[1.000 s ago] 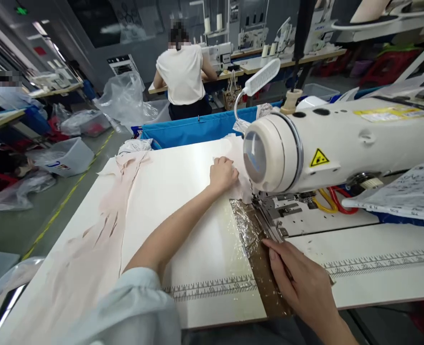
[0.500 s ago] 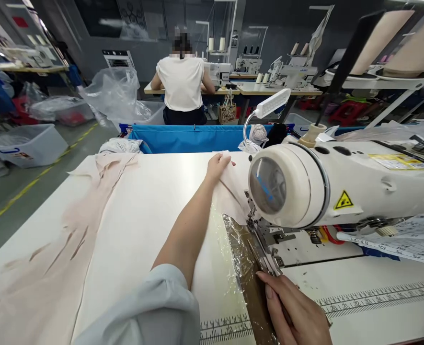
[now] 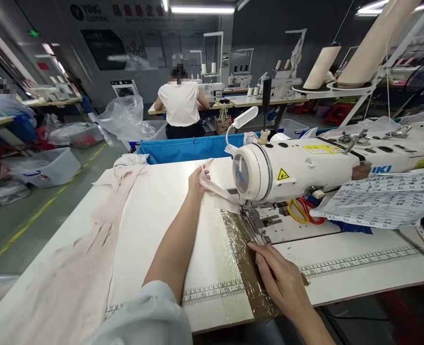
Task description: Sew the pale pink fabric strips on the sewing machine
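My left hand (image 3: 196,182) is closed on a strip of pale pink fabric (image 3: 217,188), at the far side of the sewing machine's needle. The strip runs from my fingers to the presser foot area under the head of the white sewing machine (image 3: 294,165). My right hand (image 3: 283,280) lies low on the near side, thumb and forefinger pinched at the end of a narrow metal guide (image 3: 255,232). What sits between those fingers is too small to tell. Beneath that hand, shiny brown tape (image 3: 238,242) covers part of the tabletop.
More pale pink fabric (image 3: 85,254) spreads over the table's left side. Red and yellow scissors (image 3: 305,211) lie behind the machine bed, near a printed sheet (image 3: 384,199). A blue cloth bin (image 3: 197,147) borders the far edge. A person in white (image 3: 179,103) sits beyond.
The view has tilted up and shifted right. My left hand now grips the fabric in a narrow raised strip, where it lay flatter before. My right hand stays by the metal guide.
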A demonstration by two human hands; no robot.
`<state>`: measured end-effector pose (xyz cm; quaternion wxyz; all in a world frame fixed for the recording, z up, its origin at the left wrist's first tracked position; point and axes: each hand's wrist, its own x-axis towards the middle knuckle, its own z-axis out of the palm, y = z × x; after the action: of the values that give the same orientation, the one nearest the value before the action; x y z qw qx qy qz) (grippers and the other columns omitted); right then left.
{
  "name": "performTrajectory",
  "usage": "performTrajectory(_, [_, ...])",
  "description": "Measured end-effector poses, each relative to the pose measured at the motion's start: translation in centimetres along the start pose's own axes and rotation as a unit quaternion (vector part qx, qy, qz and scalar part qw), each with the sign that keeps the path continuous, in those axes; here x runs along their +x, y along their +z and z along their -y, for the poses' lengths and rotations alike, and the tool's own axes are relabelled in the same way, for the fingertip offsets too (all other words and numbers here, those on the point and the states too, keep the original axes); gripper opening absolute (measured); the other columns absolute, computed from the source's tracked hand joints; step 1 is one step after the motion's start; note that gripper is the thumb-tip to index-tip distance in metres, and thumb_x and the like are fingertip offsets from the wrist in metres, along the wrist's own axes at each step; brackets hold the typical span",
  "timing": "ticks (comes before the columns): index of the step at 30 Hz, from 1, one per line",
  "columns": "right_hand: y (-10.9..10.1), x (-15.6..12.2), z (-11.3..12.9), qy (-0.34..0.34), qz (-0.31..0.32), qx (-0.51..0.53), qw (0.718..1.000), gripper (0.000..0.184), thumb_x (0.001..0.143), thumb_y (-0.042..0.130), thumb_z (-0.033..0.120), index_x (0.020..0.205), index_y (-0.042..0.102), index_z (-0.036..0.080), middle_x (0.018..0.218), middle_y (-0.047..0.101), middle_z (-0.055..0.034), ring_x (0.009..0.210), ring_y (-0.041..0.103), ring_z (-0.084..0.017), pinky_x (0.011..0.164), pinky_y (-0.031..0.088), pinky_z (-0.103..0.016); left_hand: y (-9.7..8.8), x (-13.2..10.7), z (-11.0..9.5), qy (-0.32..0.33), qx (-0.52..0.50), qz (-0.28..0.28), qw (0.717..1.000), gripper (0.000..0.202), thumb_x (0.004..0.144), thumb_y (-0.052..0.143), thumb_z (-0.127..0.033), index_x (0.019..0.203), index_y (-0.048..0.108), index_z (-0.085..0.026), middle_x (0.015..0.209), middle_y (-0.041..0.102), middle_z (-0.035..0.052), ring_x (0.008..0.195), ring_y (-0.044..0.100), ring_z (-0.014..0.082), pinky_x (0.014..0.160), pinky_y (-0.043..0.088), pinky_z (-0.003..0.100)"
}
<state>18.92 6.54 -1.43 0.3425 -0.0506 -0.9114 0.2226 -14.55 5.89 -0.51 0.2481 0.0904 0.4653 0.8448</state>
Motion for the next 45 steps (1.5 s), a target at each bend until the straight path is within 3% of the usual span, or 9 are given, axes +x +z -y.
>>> performTrajectory(6, [0.6, -0.4, -0.5, 0.01, -0.017, -0.004, 1.0, 0.035, 0.1, 0.038, 0.019, 0.133, 0.048, 0.015, 0.111, 0.07, -0.0152, 0.088, 0.072, -0.022, 0.068, 0.06, -0.031, -3.4, -8.6, -6.5, 0.012, 0.025, 0.025, 0.999, 0.026, 0.083, 0.058, -0.033, 0.097, 0.065, -0.013, 0.046, 0.051, -0.0061, 0.039, 0.046, 0.0083, 0.054, 0.044, 0.024])
performTrajectory(8, [0.5, -0.5, -0.8, 0.032, -0.021, 0.028, 0.999, 0.03, 0.098, 0.042, 0.023, 0.125, 0.053, 0.016, 0.101, 0.072, -0.0128, 0.081, 0.072, -0.023, 0.063, 0.059, -0.032, -5.2, -12.7, -8.7, 0.028, 0.044, 0.038, 0.998, 0.022, 0.082, 0.059, -0.034, 0.088, 0.068, -0.015, 0.05, 0.056, -0.0035, 0.043, 0.05, 0.0096, 0.059, 0.048, 0.027])
performTrajectory(10, [0.5, -0.5, -0.9, 0.086, -0.021, 0.101, 0.991, 0.022, 0.096, 0.046, 0.029, 0.112, 0.057, 0.019, 0.078, 0.069, -0.0053, 0.061, 0.067, -0.02, 0.05, 0.054, -0.029, -7.1, -17.2, -10.0, 0.049, 0.104, 0.096, 0.989, 0.026, 0.082, 0.06, -0.04, 0.077, 0.069, -0.017, 0.057, 0.062, 0.0007, 0.053, 0.059, 0.0147, 0.069, 0.052, 0.033])
performTrajectory(13, [1.0, -0.2, -0.9, 0.182, 0.028, 0.3, 0.936, 0.022, 0.099, 0.045, 0.037, 0.106, 0.055, 0.02, 0.059, 0.057, 0.0044, 0.038, 0.049, -0.012, 0.037, 0.044, -0.023, -9.1, -23.7, -10.2, 0.036, 0.245, 0.206, 0.947, 0.039, 0.087, 0.055, -0.05, 0.078, 0.074, -0.016, 0.061, 0.068, 0.0054, 0.062, 0.066, 0.0222, 0.081, 0.052, 0.042])
performTrajectory(16, [1.9, 0.8, -0.2, 0.255, 0.113, 0.449, 0.849, 0.037, 0.1, 0.044, 0.04, 0.129, 0.047, 0.018, 0.083, 0.068, -0.0048, 0.05, 0.063, -0.013, 0.041, 0.052, -0.023, -9.2, -28.8, -8.6, -0.027, 0.347, 0.271, 0.898, 0.037, 0.094, 0.05, -0.044, 0.092, 0.075, -0.017, 0.078, 0.075, 0.0071, 0.079, 0.07, 0.025, 0.093, 0.048, 0.043])
performTrajectory(19, [2.8, 2.1, 0.6, 0.298, 0.164, 0.501, 0.796, 0.045, 0.097, 0.051, 0.037, 0.139, 0.044, 0.022, 0.11, 0.067, -0.0121, 0.074, 0.071, -0.019, 0.053, 0.063, -0.029, -8.2, -32.0, -6.4, -0.063, 0.373, 0.312, 0.872, 0.038, 0.095, 0.048, -0.046, 0.097, 0.075, -0.019, 0.086, 0.076, 0.0064, 0.087, 0.069, 0.0247, 0.085, 0.05, 0.036])
performTrajectory(26, [3.2, 3.2, 1.0, 0.312, 0.156, 0.52, 0.78, 0.046, 0.088, 0.058, 0.029, 0.133, 0.053, 0.025, 0.123, 0.06, -0.0081, 0.1, 0.064, -0.022, 0.072, 0.065, -0.038, -7.0, -34.7, -3.2, -0.075, 0.395, 0.26, 0.878, 0.043, 0.098, 0.041, -0.048, 0.108, 0.07, -0.017, 0.084, 0.075, 0.0064, 0.084, 0.066, 0.0202, 0.085, 0.047, 0.03])
performTrajectory(36, [3.1, 2.6, 0.9, 0.311, 0.126, 0.531, 0.778, 0.044, 0.086, 0.063, 0.033, 0.128, 0.055, 0.025, 0.1, 0.063, -0.0024, 0.083, 0.064, -0.017, 0.067, 0.064, -0.032, -7.3, -35.0, -2.3, -0.07, 0.405, 0.243, 0.879, 0.042, 0.098, 0.04, -0.047, 0.111, 0.067, -0.017, 0.075, 0.074, 0.0056, 0.071, 0.065, 0.0181, 0.069, 0.049, 0.026])
performTrajectory(45, [3.2, 2.4, 0.8, 0.301, 0.108, 0.55, 0.772, 0.041, 0.086, 0.064, 0.034, 0.124, 0.057, 0.024, 0.088, 0.064, -0.0003, 0.071, 0.062, -0.014, 0.066, 0.062, -0.033, -7.4, -35.4, -1.6, 0.031, 0.455, 0.253, 0.854, 0.028, 0.098, 0.042, -0.029, 0.108, 0.067, -0.02, 0.075, 0.074, 0.0016, 0.071, 0.068, 0.015, 0.073, 0.049, 0.024])
